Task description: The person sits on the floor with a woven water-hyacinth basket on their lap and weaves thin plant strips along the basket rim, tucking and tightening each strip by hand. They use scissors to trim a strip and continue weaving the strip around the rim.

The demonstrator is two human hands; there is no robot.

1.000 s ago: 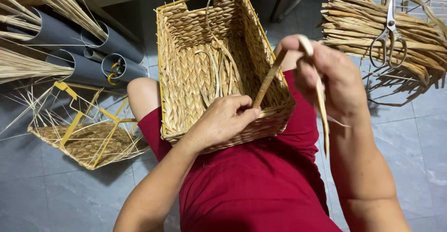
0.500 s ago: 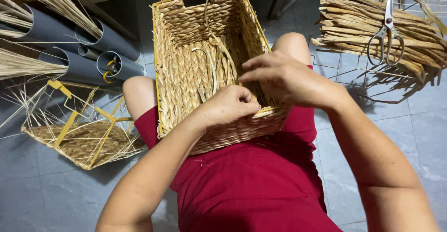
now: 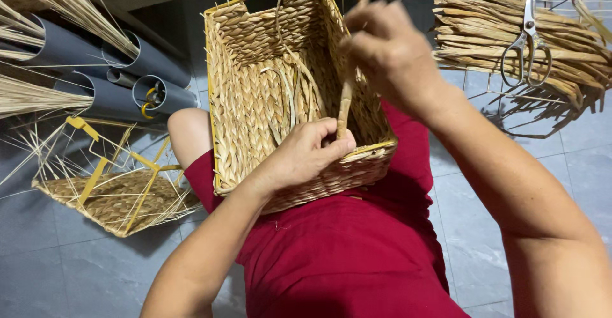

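A: Head view. What's in the hands?

B: Woven basket [image 3: 268, 95] rests on the person's lap, red cloth under it, open side up. Left hand [image 3: 306, 155] sits at the basket's near rim, right corner, fingers curled tight, pinching the base of a fibre strand [image 3: 345, 110] against the rim. Right hand [image 3: 389, 53] is raised over the basket's right wall, fingers closed on the upper part of the same strand, so the strand runs about upright between the two hands.

A: Grip state on both?

B: Both closed on the strand. Left is a firm pinch at the rim, right a loose fist higher up, a bit blurred.

A: Inside the basket?

B: Loose strands lying along the bottom, one curling up the far wall.

A: Surroundings?

B: Floor tiles all around. Scissors [image 3: 526, 44] lie on a fibre bundle [image 3: 503, 50] at the upper right, well apart from the basket. Grey pipes [image 3: 127, 82] at the upper left, dry stalks sticking out of them. Half-woven frame [image 3: 111, 190] with yellow wire on the floor left of the lap, near the knee.
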